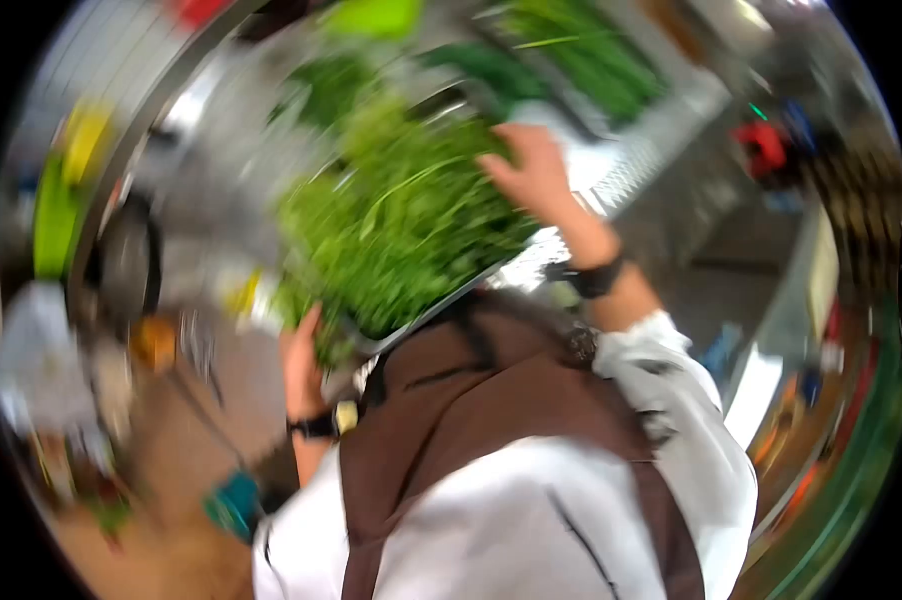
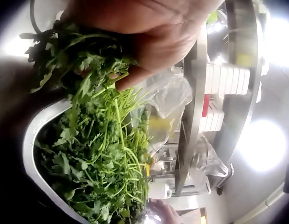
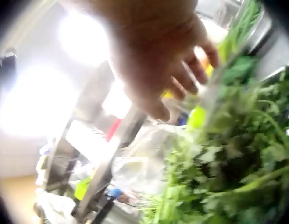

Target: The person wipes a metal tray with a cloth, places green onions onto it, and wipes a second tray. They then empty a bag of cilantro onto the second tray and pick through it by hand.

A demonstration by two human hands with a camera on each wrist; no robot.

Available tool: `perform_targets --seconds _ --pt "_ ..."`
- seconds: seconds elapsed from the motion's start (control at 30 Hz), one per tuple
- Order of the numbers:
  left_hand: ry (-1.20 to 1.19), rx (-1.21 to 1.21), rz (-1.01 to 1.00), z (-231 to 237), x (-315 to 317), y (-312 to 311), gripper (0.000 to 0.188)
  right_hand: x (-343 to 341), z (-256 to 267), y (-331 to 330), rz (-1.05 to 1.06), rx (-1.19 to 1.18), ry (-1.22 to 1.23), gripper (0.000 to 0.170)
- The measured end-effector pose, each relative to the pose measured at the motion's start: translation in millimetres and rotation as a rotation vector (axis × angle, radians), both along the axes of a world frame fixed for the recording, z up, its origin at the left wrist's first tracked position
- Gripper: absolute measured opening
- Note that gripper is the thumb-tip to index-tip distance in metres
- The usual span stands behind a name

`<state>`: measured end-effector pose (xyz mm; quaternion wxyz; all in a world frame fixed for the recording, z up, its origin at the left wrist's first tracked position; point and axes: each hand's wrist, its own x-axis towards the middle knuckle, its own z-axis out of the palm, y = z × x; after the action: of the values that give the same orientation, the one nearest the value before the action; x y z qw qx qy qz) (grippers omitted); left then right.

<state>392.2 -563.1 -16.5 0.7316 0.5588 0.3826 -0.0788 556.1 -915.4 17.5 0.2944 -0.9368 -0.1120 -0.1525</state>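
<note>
A heap of leafy green herbs fills a metal tray, held against the brown apron. At the heap's near left corner, the left hand is partly hidden by leaves; in the left wrist view that hand has its fingers curled round a bunch of leaves and stems. Over the heap's right side is the right hand, fingers spread. In the right wrist view the right hand has nothing between its fingers, above the leaves.
Long green stalks lie in another tray at the back right of the metal counter. A black round pan is at the left. Shelves with white containers and a clear plastic bag stand beyond the herbs.
</note>
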Motion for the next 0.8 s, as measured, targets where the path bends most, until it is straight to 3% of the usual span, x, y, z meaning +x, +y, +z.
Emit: perform_targets --seconds 0.03,0.1,0.13,0.17,0.23,0.33,0.4,0.6,0.77,0.8 --pt "0.035 -0.003 -0.001 3.0 0.7 -3.1 0.036 0.6 -9.7 -4.8 -0.139 -0.035 0.031 0.040" --pt "0.177 0.085 -0.096 0.8 10.0 -5.2 0.032 -1.7 -28.6 -12.5 -0.360 -0.069 0.392 0.039" --pt "0.052 0.080 -0.134 -29.6 8.3 10.9 0.029 -2.9 -44.6 -16.2 -0.340 -0.044 0.519 0.040" --pt "0.050 0.161 -0.161 -41.9 10.9 16.3 0.021 -4.0 -68.8 -14.9 -0.358 0.089 0.455 0.042" --pt "0.063 0.209 -0.291 -47.2 14.2 27.1 0.018 -15.6 -56.2 -12.9 -0.385 0.098 0.458 0.043" --pt "0.242 0.561 -0.522 -0.7 25.1 0.2 0.020 -11.3 -62.3 -17.5 -0.409 0.125 0.427 0.030" --pt "0.246 0.596 -0.562 -14.3 29.0 10.8 0.019 -3.2 -80.4 -25.0 -0.395 0.147 0.416 0.022" --pt "0.030 0.607 -0.638 -50.8 40.0 63.6 0.033 -24.2 -39.5 -49.6 -0.386 0.283 0.241 0.019" --pt "-0.325 1.374 -1.284 48.3 29.2 52.6 0.063 -69.2 22.0 -125.2 -0.431 0.383 0.169 0.019" --pt "-0.289 1.646 -1.213 80.9 18.7 8.6 0.060 -80.3 29.6 -147.2 -0.475 0.426 0.143 0.019"
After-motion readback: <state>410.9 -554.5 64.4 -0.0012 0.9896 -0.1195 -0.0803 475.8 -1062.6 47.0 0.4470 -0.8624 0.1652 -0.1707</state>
